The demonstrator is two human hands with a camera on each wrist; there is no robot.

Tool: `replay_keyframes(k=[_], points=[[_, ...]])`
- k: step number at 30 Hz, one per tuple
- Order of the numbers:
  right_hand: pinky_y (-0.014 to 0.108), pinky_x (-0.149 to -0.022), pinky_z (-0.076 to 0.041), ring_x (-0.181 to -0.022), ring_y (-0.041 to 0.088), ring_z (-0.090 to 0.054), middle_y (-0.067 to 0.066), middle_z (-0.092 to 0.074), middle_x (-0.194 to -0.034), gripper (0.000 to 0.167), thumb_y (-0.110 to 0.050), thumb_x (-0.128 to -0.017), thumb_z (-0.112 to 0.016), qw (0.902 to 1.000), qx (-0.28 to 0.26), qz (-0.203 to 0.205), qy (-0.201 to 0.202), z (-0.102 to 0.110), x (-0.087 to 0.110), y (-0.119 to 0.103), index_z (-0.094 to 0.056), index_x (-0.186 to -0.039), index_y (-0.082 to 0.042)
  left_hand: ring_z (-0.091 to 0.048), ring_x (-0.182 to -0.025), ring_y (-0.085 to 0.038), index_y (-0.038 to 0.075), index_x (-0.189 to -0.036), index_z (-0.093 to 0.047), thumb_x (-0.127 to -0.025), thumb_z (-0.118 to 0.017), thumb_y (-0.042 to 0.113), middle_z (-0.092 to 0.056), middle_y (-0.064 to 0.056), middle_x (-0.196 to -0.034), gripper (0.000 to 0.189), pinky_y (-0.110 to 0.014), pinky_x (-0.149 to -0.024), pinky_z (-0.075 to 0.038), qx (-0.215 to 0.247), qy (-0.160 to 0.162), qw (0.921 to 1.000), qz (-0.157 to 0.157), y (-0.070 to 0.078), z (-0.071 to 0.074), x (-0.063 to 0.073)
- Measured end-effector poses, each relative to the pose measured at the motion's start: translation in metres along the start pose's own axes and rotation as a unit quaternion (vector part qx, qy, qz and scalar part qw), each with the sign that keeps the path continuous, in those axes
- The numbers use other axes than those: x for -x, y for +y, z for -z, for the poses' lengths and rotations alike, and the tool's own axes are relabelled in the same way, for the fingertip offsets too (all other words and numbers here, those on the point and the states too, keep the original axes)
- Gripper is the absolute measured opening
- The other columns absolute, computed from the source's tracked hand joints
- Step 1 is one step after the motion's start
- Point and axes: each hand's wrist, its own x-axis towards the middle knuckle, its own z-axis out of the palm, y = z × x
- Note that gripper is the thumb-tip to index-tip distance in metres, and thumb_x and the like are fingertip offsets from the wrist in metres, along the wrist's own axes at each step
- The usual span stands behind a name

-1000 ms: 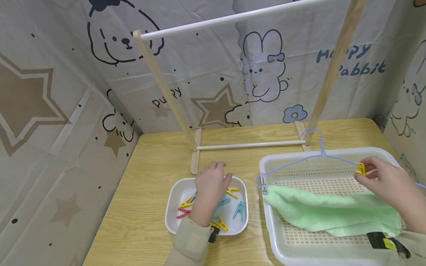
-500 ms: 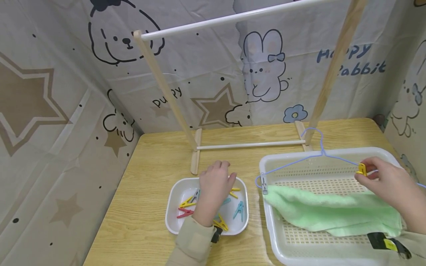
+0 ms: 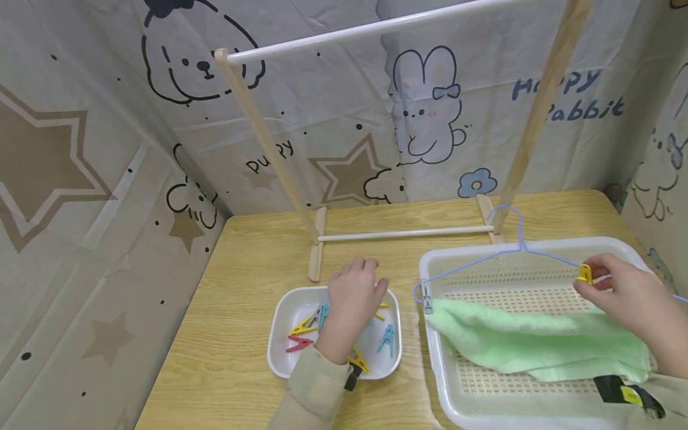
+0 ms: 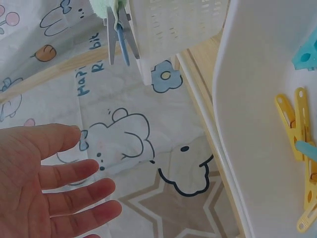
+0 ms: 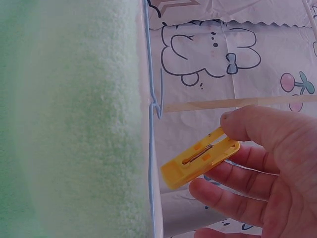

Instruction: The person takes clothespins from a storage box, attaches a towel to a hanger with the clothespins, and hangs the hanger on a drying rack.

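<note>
My right hand (image 3: 626,289) pinches a yellow clothespin (image 5: 200,158) between thumb and fingers, beside the blue wire hanger (image 3: 548,255). A light green towel (image 3: 537,343) hangs along the hanger's lower part over the white perforated basket (image 3: 432,358). At the hanger's left corner a grey clothespin (image 3: 427,297) clips the towel. My left hand (image 3: 352,301) hovers over the small white tray (image 3: 274,352), holding nothing, and in the left wrist view its fingers are spread and relaxed. Yellow, red and teal clothespins (image 3: 386,340) lie in the tray, some hidden under that hand.
A wooden rack with a white top bar (image 3: 376,28) and a lower bar (image 3: 403,233) stands at the back of the wooden table (image 3: 215,340). A printed cloth (image 3: 333,107) covers the walls behind and beside it. The hanger's hook overlaps the rack's right foot (image 3: 490,218).
My left hand has drifted slightly to the right above the tray, uncovering more clothespins on its left side. The right hand with the yellow clothespin has stayed almost still.
</note>
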Motion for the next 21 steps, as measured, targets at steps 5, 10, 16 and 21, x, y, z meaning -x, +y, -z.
replay_keyframes(k=[5, 10, 16, 21], points=[[0.047, -0.054, -0.041, -0.075, 0.037, -0.058, 0.021, -0.059, -0.091, 0.046, -0.032, -0.079, -0.065, 1.0000, -0.002, -0.003, 0.000, 0.000, -0.001, 0.001, -0.049, -0.107, 0.002, -0.059, -0.071, -0.016, 0.013, -0.104, -0.062, -0.082, -0.062, 0.038, -0.062, -0.002, -0.092, 0.033, -0.027, -0.058, -0.046, -0.006, 0.006, 1.0000, -0.004, 0.003, 0.001, 0.000], [0.048, -0.054, -0.040, -0.075, 0.038, -0.058, 0.022, -0.058, -0.091, 0.047, -0.033, -0.079, -0.065, 1.0000, 0.002, -0.002, 0.001, -0.001, 0.000, 0.002, -0.049, -0.107, 0.002, -0.059, -0.072, -0.016, 0.012, -0.103, -0.062, -0.082, -0.062, 0.037, -0.062, -0.002, -0.092, 0.032, -0.027, -0.058, -0.047, -0.005, 0.012, 0.9999, -0.010, 0.005, 0.002, -0.001], [0.047, -0.053, -0.041, -0.076, 0.038, -0.058, 0.023, -0.058, -0.092, 0.049, -0.033, -0.080, -0.065, 1.0000, -0.001, -0.005, -0.005, -0.003, 0.000, 0.004, -0.048, -0.108, 0.002, -0.059, -0.074, -0.016, 0.013, -0.104, -0.062, -0.082, -0.062, 0.037, -0.062, -0.001, -0.094, 0.032, -0.027, -0.060, -0.047, -0.006, 0.010, 0.9999, -0.008, 0.008, 0.002, -0.001], [0.049, -0.055, -0.042, -0.075, 0.039, -0.058, 0.025, -0.058, -0.091, 0.044, -0.025, -0.080, -0.065, 0.9999, 0.004, -0.012, -0.006, 0.011, 0.006, -0.018, -0.048, -0.107, 0.005, -0.060, -0.077, -0.016, 0.014, -0.105, -0.061, -0.082, -0.061, 0.038, -0.062, -0.001, -0.095, 0.034, -0.029, -0.063, -0.047, -0.011, 0.002, 0.9999, -0.006, 0.010, 0.002, -0.002]])
